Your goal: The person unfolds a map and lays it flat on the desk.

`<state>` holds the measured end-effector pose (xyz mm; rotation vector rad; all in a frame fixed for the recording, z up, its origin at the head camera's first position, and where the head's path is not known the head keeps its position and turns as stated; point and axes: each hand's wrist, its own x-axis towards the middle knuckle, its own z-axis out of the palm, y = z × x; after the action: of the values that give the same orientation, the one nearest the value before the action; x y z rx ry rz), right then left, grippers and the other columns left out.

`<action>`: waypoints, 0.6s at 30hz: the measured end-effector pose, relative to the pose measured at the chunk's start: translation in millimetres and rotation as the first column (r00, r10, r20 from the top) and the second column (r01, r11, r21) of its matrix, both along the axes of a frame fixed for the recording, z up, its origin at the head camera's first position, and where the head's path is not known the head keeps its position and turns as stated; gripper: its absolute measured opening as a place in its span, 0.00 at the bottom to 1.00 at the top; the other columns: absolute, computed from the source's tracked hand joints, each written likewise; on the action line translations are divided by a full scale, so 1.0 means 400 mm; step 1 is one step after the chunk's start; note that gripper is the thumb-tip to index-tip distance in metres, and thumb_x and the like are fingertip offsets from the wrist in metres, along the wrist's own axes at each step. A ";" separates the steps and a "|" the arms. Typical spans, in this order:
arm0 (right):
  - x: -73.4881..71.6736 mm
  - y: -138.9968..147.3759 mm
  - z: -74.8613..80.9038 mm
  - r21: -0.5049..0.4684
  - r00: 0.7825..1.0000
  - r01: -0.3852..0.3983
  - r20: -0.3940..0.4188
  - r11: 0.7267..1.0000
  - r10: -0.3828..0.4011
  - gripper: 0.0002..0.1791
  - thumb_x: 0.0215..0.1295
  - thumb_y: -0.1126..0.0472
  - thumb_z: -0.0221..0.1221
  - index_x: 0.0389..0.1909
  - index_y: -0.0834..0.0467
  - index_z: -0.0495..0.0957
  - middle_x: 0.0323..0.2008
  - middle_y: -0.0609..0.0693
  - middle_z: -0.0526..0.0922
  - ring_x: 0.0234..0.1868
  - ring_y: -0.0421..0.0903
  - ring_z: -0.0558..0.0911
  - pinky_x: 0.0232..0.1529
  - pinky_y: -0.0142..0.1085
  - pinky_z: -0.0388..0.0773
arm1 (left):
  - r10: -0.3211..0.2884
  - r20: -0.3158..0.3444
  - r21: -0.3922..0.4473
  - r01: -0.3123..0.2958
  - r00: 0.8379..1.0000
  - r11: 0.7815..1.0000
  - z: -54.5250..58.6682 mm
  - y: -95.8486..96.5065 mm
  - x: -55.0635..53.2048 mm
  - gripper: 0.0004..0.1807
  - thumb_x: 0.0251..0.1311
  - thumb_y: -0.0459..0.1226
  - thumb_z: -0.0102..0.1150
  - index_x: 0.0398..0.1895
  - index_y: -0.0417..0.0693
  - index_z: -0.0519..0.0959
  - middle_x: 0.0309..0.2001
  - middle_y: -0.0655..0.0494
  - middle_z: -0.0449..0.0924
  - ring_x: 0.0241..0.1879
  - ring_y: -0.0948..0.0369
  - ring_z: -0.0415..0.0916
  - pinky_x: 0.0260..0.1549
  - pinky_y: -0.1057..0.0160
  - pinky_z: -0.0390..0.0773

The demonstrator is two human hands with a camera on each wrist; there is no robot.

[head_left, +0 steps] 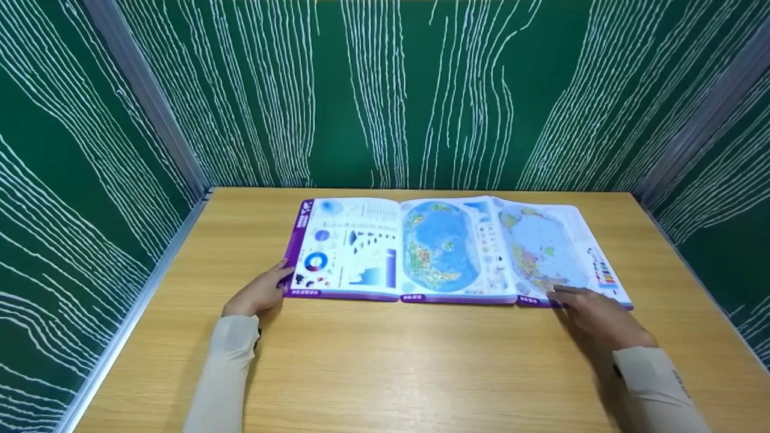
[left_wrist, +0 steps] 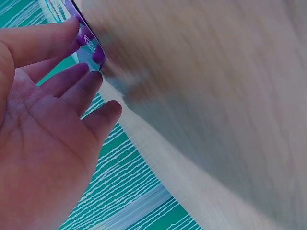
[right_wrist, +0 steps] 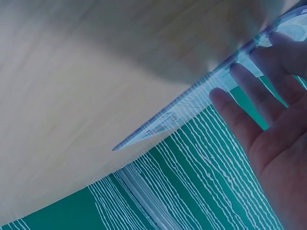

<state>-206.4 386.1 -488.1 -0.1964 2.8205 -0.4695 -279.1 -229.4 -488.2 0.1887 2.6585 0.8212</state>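
Note:
An opened atlas [head_left: 355, 285] with a fold-out page lies flat on the table, showing charts on the left and world maps in the middle and right. At its lower left corner, the thumb and fingers of my left hand [head_left: 260, 291] pinch the purple cover edge. The left wrist view shows this hand [left_wrist: 53, 105] with its other fingers loosely bent beside the corner. My right hand [head_left: 601, 316] holds the lower edge of the right page between thumb and fingers. In the right wrist view, the right hand's [right_wrist: 276, 105] fingertips meet that edge; the grip is partly blurred.
A wooden table [head_left: 397, 367] carries the atlas. Green panels [head_left: 553, 36] with white wavy lines stand at the back and sides, joined by grey metal posts [head_left: 147, 90]. Both forearms wear light sleeves [head_left: 225, 367].

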 end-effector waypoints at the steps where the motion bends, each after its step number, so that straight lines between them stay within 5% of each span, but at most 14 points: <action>1: 0.000 0.000 0.001 0.044 0.997 -0.042 -0.056 0.998 0.044 0.23 0.71 0.64 0.48 0.65 0.49 0.71 0.68 0.58 0.68 0.69 0.66 0.63 0.64 0.65 0.58 | 0.005 0.002 0.007 -0.005 1.000 1.000 0.000 0.000 0.000 0.31 0.68 0.27 0.41 0.75 0.46 0.54 0.78 0.47 0.39 0.75 0.44 0.39 0.72 0.43 0.46; 5: 0.001 0.000 0.015 0.164 0.967 -0.116 -0.206 0.980 0.149 0.24 0.64 0.71 0.56 0.61 0.54 0.76 0.63 0.61 0.74 0.64 0.66 0.70 0.59 0.63 0.66 | -0.013 -0.052 0.021 0.014 0.999 1.000 0.012 0.003 0.005 0.29 0.71 0.31 0.41 0.74 0.41 0.54 0.77 0.41 0.42 0.75 0.42 0.41 0.71 0.41 0.46; 10: -0.008 -0.013 0.044 0.095 0.988 -0.032 -0.147 0.995 0.046 0.23 0.72 0.63 0.50 0.67 0.57 0.69 0.65 0.62 0.71 0.66 0.66 0.67 0.62 0.65 0.62 | 0.033 -0.170 -0.052 -0.042 0.985 0.998 0.045 0.020 0.015 0.28 0.73 0.37 0.40 0.74 0.43 0.54 0.75 0.39 0.46 0.75 0.39 0.40 0.70 0.35 0.34; 14: -0.016 -0.041 0.069 0.040 0.991 0.060 -0.121 0.997 -0.054 0.32 0.75 0.44 0.42 0.71 0.59 0.61 0.68 0.67 0.64 0.69 0.69 0.60 0.64 0.67 0.55 | 0.080 -0.305 -0.094 -0.114 0.949 0.989 0.076 0.052 0.023 0.29 0.74 0.44 0.38 0.76 0.48 0.52 0.75 0.39 0.46 0.75 0.38 0.36 0.68 0.32 0.27; 18: -0.018 -0.079 0.090 -0.019 0.971 0.086 -0.224 0.996 -0.088 0.40 0.72 0.34 0.34 0.74 0.58 0.55 0.70 0.68 0.59 0.70 0.71 0.56 0.66 0.68 0.50 | 0.109 -0.421 -0.126 -0.177 0.900 0.976 0.100 0.097 0.034 0.32 0.73 0.51 0.38 0.77 0.55 0.47 0.77 0.42 0.43 0.75 0.39 0.33 0.68 0.33 0.23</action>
<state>-213.7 354.4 -452.2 -0.1356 3.0588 -0.5086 -265.6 -190.6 -448.2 0.1370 3.1567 0.6610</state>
